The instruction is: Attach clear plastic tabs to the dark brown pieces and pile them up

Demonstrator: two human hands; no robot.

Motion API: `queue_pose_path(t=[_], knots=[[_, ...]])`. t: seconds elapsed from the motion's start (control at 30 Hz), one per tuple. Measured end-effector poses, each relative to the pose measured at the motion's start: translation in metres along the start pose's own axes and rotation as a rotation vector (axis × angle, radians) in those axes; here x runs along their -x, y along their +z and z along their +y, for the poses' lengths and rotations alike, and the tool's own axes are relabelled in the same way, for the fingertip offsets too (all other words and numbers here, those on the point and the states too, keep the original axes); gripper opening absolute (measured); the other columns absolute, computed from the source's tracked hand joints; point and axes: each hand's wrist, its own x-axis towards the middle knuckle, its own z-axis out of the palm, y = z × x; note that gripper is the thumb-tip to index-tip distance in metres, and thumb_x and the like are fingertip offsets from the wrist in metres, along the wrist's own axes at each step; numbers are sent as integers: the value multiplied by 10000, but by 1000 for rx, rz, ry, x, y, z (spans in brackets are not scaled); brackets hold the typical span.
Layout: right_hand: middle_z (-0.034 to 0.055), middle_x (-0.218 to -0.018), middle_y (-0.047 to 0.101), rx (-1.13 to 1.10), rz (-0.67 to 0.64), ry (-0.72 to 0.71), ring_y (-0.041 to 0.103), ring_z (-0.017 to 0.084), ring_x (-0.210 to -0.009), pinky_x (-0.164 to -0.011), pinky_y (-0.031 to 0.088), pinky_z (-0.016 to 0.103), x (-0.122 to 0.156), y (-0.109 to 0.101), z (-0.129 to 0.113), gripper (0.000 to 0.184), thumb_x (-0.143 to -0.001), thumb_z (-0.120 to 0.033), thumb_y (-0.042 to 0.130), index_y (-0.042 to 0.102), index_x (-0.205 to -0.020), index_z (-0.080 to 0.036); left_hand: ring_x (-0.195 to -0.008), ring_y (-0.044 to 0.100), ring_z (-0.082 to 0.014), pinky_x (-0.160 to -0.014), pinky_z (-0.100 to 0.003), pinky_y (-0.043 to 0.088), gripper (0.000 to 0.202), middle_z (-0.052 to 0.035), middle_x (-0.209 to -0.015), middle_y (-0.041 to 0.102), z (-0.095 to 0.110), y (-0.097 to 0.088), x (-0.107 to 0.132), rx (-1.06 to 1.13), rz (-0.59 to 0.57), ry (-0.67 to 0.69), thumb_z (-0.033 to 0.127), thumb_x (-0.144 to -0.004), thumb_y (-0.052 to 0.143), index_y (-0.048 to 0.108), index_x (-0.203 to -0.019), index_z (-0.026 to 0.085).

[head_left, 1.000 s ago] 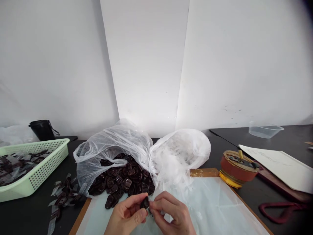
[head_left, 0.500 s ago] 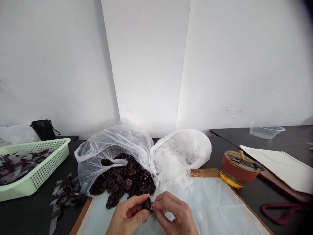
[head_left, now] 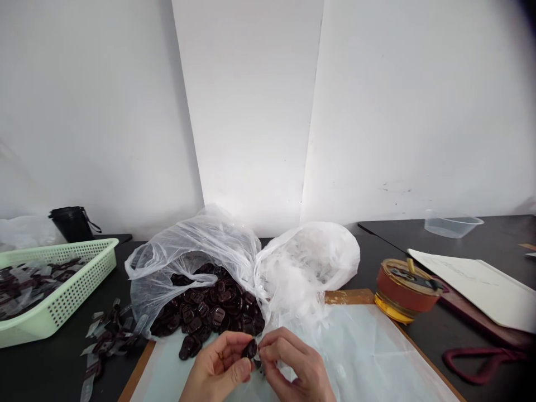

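- Piece (head_left: 250, 349): one, dark, glossy, rounded
- Left hand (head_left: 218, 368): pinching it
- Right hand (head_left: 298, 363): fingertips together, contents hidden
- Plastic bags (head_left: 209, 234): two
- Basket (head_left: 81, 290): one
- Cup (head_left: 72, 225): one

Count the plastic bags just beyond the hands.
2: a clear bag with dark pieces, and, on its right, a white bag with translucent strips. Others may be hidden.

A brown-and-amber tape roll (head_left: 406, 295) sits on the black worktop (head_left: 371, 254). Right of the tape roll lies a pale notebook (head_left: 477, 287) with faint marks; right of it and nearer, dark red scissors (head_left: 496, 360). Beyond it, rightward, stands a clear tub (head_left: 452, 226); far to its left, a black lidded cup (head_left: 72, 224).
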Motion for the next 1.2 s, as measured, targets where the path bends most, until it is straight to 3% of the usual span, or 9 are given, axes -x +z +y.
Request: queue_pose_path(t=[0.3, 0.53, 0.67, 1.0, 1.2], knots=[[19, -811, 654, -47, 37, 21, 639, 117, -696, -624, 486, 182, 4, 3, 5, 203, -833, -29, 522, 569, -773, -217, -704, 625, -165, -653, -266, 482, 401, -35, -734, 717, 3, 4, 3, 12, -4, -37, 413, -585, 890, 776, -884, 172], [43, -830, 654, 1, -72, 47, 635, 125, -677, -610, 492, 194, -2, -4, -4, 214, -798, 3, 525, 591, -759, -197, -740, 596, -179, -694, -285, 490, 435, -33, -751, 705, 4, 6, 5, -99, 49, 15, 448, -571, 883, 763, -890, 178], [43, -845, 650, 6, -69, 36, 636, 128, -692, -616, 494, 196, -1, -5, -4, 211, -804, 0, 529, 608, -779, -194, -695, 583, -170, -660, -275, 468, 384, -14, -699, 677, 7, 7, 6, -128, 66, 51, 417, -582, 881, 729, -834, 172], [52, -860, 644, 30, -115, 137, 638, 134, -691, -608, 492, 210, -1, -11, -3, 157, -885, -134, 595, 680, -765, -190, -622, 567, -153, -613, -257, 456, 312, 8, -626, 641, 5, 3, 5, -167, 34, 33, 376, -594, 871, 731, -780, 168], [52, -861, 661, -48, -173, 214, 643, 146, -722, -651, 514, 222, -6, -14, -6, 86, -893, -193, 618, 699, -923, -198, -668, 599, -178, -644, -258, 482, 232, -15, -672, 685, 7, 0, 5, -298, 41, 105, 345, -649, 828, 781, -815, 189]])
